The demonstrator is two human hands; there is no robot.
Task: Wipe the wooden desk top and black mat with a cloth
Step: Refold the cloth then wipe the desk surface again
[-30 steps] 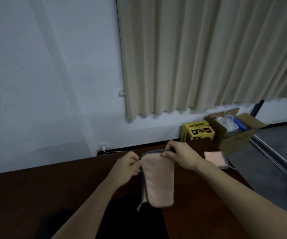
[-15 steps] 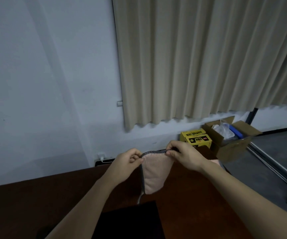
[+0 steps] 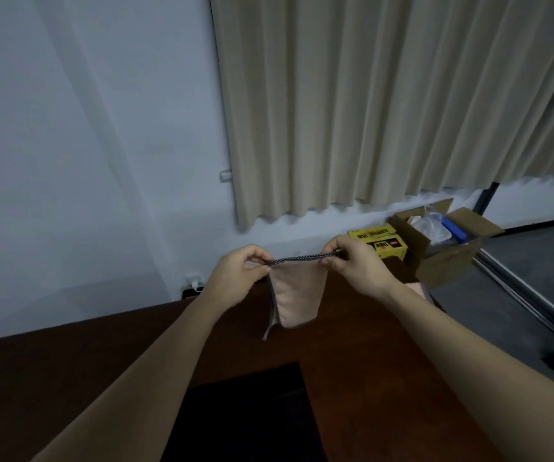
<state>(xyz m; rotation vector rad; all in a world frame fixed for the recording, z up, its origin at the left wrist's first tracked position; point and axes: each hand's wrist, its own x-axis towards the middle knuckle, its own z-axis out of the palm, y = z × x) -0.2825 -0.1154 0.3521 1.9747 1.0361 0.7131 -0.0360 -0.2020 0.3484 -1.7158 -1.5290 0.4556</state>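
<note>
Cloth [image 3: 297,300] hangs mid-frame above the wooden surface [image 3: 369,355], its top edge pinched in the grip of the left hand [image 3: 240,275] and right hand [image 3: 355,265]; folded unevenly, it could bunch on the black mat [image 3: 252,415].

Bare desk [image 3: 369,361] flanks the black mat [image 3: 252,411] (cloth [image 3: 297,298] hangs above).

You face a pale wall [image 3: 85,161] with beige curtains [image 3: 385,105] hanging to your right. Below them, an open cardboard box [image 3: 449,258] and a yellow box [image 3: 380,243] sit on the grey floor [image 3: 518,295].
</note>
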